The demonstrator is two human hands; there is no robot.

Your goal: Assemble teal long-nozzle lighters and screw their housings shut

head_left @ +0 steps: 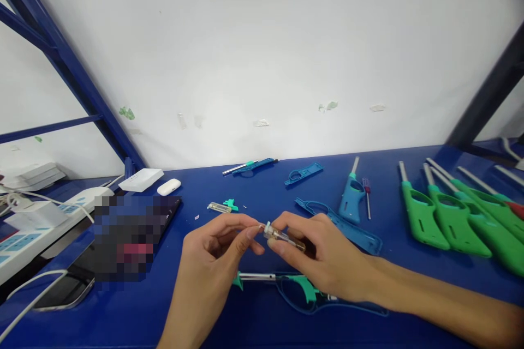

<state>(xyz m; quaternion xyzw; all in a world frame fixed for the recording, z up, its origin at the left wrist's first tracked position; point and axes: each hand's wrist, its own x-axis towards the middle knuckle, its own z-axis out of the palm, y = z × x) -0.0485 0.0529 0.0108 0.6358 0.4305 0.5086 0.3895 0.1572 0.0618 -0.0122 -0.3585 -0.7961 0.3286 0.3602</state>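
Observation:
My right hand [305, 245] is closed round a small clear lighter fuel tank [282, 237] with a pale valve end pointing left. Thumb and index finger of my left hand [223, 251] pinch together right at that valve end; what they hold is too small to name. Below both hands lies an opened blue lighter shell [295, 302] with a metal tube [257, 277] and a green trigger [305, 288], partly covered by my right hand. Just beyond my left hand are another clear tank [219, 207] and a small green part [231, 204].
Blue shell halves [305, 173] lie toward the wall, beside a whole blue lighter [352, 196] and a screwdriver [367, 196]. Several green lighters [423, 218] are at right. A phone [67, 281], white earbud case [168, 187] and power strip [53, 218] occupy the left.

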